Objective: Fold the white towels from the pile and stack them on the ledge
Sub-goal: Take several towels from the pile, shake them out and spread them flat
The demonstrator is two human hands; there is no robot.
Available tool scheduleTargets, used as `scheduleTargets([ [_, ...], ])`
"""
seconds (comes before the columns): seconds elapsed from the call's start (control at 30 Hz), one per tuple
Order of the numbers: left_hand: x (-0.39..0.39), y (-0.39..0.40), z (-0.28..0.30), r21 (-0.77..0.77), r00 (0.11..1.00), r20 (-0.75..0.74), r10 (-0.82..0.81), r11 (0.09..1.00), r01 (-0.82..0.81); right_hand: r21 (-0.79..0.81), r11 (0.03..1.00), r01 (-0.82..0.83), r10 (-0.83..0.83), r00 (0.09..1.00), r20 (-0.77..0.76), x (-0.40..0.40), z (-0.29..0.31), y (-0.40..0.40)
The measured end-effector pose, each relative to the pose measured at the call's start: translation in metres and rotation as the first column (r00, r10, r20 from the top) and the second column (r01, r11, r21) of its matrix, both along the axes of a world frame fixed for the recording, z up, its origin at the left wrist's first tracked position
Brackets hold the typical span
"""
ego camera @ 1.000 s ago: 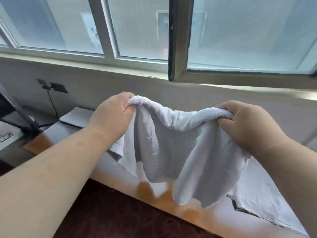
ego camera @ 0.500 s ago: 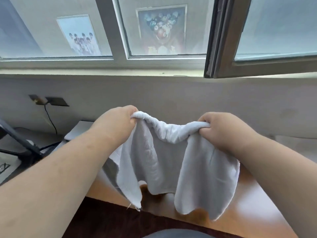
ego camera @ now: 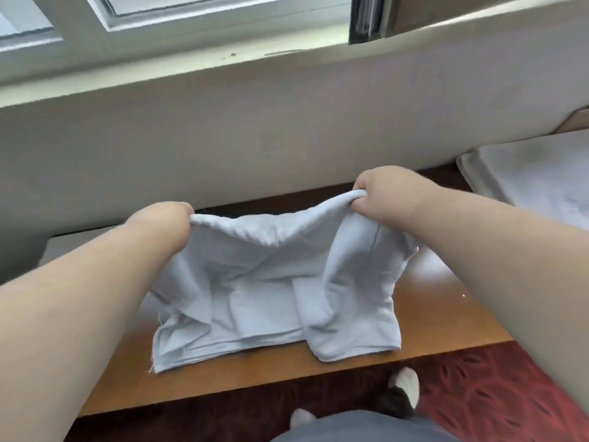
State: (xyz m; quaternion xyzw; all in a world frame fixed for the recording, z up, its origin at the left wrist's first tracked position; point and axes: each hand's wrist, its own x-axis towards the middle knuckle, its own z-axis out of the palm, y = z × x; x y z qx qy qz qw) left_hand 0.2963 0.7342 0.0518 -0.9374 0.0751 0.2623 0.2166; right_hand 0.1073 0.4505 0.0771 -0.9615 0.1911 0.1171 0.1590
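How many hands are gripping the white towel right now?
2. The left hand pinches the white towel's upper left corner, the right hand its upper right corner, above the wooden ledge.

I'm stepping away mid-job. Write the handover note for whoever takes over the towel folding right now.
Left hand: grips the left end of the white towel's top edge.
Right hand: grips the right end of that edge.
Towel: held up at the top; its lower part rests on the wooden ledge below the window, rumpled and in layers.
Done: this towel looks partly folded; whether other folded towels lie under it cannot be told.
Left: lay it down, square the fold, then go on with the rest. White fabric lies at far right, perhaps the pile.
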Motion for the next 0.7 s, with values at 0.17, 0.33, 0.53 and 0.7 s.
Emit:
scheduleTargets([
  [0.17, -0.053, -0.082, -0.01, -0.45, 0.937, 0.12, -0.328, 0.823, 0.346, 0.145, 0.988, 0.059, -0.058, 0.998, -0.01, 0.009, -0.01, -0.014],
  [0.33, -0.097, -0.192, -0.002, -0.822, 0.814, 0.042, -0.579, 0.443, 0.357, 0.297, 0.95, 0.1, -0.091, 0.995, -0.042, 0.012, -0.013, -0.043],
  [0.53, -0.085, -0.218, -0.001, -0.805, 0.873, -0.039, -0.486, 0.533, 0.261, 0.91, 0.379, 0.168, -0.139, 0.983, -0.123, -0.009, -0.044, -0.106],
  [0.7, -0.075, -0.227, -0.008, -0.759, 0.894, 0.017, -0.448, 0.576, 0.302, 0.992, -0.026, 0.125, -0.146, 0.981, -0.128, -0.041, -0.088, -0.124],
])
